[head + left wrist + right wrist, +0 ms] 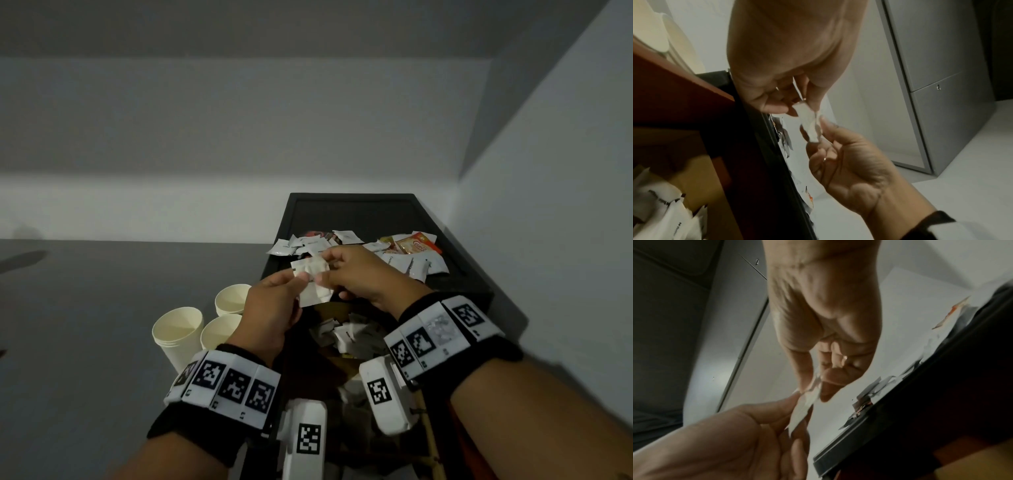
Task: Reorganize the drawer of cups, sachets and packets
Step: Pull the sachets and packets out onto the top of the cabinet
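Observation:
Both hands meet over the open drawer, in front of a black tray (356, 205). My left hand (301, 278) and my right hand (325, 270) pinch the same two overlapping white sachets (315, 294) between thumb and fingertips. From the left wrist, the left hand (797, 108) holds the top of the sachets (807, 120) and the right hand (818, 142) holds them from below. In the right wrist view the right hand (813, 386) pinches the sachets (804, 407) and the left hand (797, 400) grips them from the lower left. More white sachets (346, 337) lie in the drawer.
On the tray lie several white sachets (411, 265) and an orange packet (419, 246). Three cream paper cup stacks (178, 330) stand on the grey counter left of the drawer. A wall closes in on the right. A grey cabinet (941, 65) stands behind.

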Demonstrator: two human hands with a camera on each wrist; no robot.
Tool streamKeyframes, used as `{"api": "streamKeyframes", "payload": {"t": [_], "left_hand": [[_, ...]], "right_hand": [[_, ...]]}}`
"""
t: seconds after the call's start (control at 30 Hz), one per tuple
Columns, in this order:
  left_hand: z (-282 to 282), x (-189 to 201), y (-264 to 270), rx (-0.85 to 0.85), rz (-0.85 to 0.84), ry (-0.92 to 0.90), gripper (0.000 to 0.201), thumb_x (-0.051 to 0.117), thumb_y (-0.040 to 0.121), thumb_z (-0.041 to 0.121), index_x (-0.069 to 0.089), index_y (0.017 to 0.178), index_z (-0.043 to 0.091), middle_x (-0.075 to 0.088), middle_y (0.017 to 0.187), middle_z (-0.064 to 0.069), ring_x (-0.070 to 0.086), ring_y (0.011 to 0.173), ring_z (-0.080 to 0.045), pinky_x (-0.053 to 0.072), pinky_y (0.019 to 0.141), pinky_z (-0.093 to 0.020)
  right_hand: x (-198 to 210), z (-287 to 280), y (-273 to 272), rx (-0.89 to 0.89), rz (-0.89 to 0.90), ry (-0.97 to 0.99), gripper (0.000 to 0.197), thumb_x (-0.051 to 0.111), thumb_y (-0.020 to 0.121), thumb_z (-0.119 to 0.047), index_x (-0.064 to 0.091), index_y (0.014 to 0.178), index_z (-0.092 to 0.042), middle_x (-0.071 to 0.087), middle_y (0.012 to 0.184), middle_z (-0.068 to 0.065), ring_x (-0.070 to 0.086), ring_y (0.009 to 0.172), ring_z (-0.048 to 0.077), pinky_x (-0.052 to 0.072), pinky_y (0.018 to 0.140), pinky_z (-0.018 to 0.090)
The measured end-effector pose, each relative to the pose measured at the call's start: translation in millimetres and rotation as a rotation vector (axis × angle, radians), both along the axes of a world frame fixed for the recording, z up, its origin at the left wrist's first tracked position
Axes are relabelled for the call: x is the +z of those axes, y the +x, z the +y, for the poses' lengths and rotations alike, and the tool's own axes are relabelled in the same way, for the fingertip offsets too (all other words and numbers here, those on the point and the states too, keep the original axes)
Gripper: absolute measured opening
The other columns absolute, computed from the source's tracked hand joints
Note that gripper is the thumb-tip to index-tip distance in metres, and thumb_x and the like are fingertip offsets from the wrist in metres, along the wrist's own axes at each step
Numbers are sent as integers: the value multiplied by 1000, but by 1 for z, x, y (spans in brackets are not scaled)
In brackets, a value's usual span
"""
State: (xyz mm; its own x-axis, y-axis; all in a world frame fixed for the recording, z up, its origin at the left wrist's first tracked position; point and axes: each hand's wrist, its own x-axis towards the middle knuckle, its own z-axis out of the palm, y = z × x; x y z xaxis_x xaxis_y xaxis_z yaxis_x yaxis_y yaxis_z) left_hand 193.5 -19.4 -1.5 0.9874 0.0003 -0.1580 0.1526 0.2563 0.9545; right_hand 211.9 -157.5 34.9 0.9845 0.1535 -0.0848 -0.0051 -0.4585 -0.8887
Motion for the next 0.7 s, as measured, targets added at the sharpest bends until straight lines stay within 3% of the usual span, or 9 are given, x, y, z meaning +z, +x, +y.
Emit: {"api": "streamKeyframes", "payload": {"t": [0.1,0.17,0.3,0.37,0.4,0.47,0.53,0.6,0.7], "left_hand": [[3,4,-5,8,2,116,10,59,89,6,68,94,7,65,75,-10,58,53,-11,46,47,-19],[11,4,-4,44,-16,289,11,63,87,6,66,97,9,60,69,-4,52,50,-9,39,39,-14],[29,2,-1,10,45,519,24,68,82,5,61,103,14,58,79,-6,52,63,-17,43,49,-21],[35,-4,1,-39,117,627,34,66,82,1,56,111,15,58,97,-9,56,84,-23,50,74,-32],[37,-8,-1,-85,149,654,38,63,82,-2,53,116,13,58,103,-11,57,89,-27,49,77,-34],[39,-17,0,-203,189,661,39,51,84,-11,52,118,7,58,98,-13,56,78,-30,48,62,-31],[40,-20,-3,-282,216,698,36,43,84,-16,55,114,1,57,84,-13,52,66,-27,46,51,-26],[42,-21,-2,-313,217,706,41,45,84,-14,55,120,3,61,99,-16,58,81,-30,54,68,-36],[48,-26,2,-396,273,647,46,40,81,-18,57,117,6,58,120,-23,56,112,-41,42,98,-59]], "right_hand": [[-6,-8,-7,12,55,-5,15,63,85,-5,62,94,-16,63,85,6,53,61,11,42,47,17],[-12,-18,-12,43,184,-38,12,60,86,-1,61,88,-13,58,71,5,48,48,7,38,40,14],[-37,-34,-19,-7,372,-115,13,54,90,3,62,98,-2,57,68,7,49,34,0,38,37,12],[-50,-40,-18,-114,359,-83,25,52,91,4,59,115,5,62,80,14,57,41,4,43,41,15],[-55,-43,-17,-169,370,-34,31,52,91,5,54,122,6,63,94,20,62,52,10,48,47,16],[-63,-49,-16,-189,398,-55,38,56,91,-2,47,126,9,56,121,26,60,78,23,50,71,22],[-60,-50,-22,-97,388,-279,32,60,91,-17,52,113,5,56,116,23,54,88,28,46,80,31],[-50,-42,-36,104,305,-582,37,59,91,-29,56,115,0,57,114,14,58,98,27,48,89,36],[-38,-15,-68,460,300,-699,49,60,90,-34,49,133,-13,54,127,4,59,101,15,47,91,31]]}}
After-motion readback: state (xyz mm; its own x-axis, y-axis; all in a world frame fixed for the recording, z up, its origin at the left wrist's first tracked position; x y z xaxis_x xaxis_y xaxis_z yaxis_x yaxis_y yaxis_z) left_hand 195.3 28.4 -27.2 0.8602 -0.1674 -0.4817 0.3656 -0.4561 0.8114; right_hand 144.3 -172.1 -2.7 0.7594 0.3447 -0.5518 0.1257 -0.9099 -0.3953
